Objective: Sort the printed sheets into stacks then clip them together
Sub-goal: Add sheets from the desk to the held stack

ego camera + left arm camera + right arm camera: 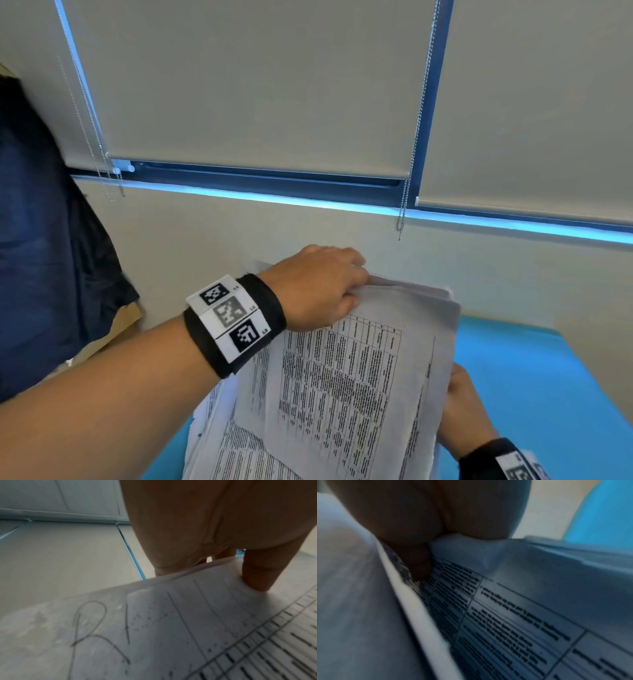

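Many sheets (346, 380) are held up off the blue counter (534, 387) between the two hands, tilted toward the wall under the blinds (260, 85). The far top edge of the bundle is pinched by the left hand (318, 287): in the left wrist view the thumb (257, 574) is pressed on the printed face and the other fingers are curled behind the edge. The right edge is gripped by the right hand (462, 407), of which only part is seen in the head view; in the right wrist view a finger (418, 566) is tucked between sheets, so that the bundle is parted there.

The sheets are judged to be thin, light and limp. A single one would sag or curl if held by one corner, while the bundle together is stiffer and heavier. The edges are uneven and fanned, lower pages jutting out at the near left, so slipping between pages is likely unless the pile is squeezed firmly. Creasing and tearing are to be expected from a hard pinch on one sheet.

The best hold is judged to be at two opposite edges, as now, with thumbs on the face and fingers beneath. For sorting, a top corner is best lifted singly. No clip is seen in any view.
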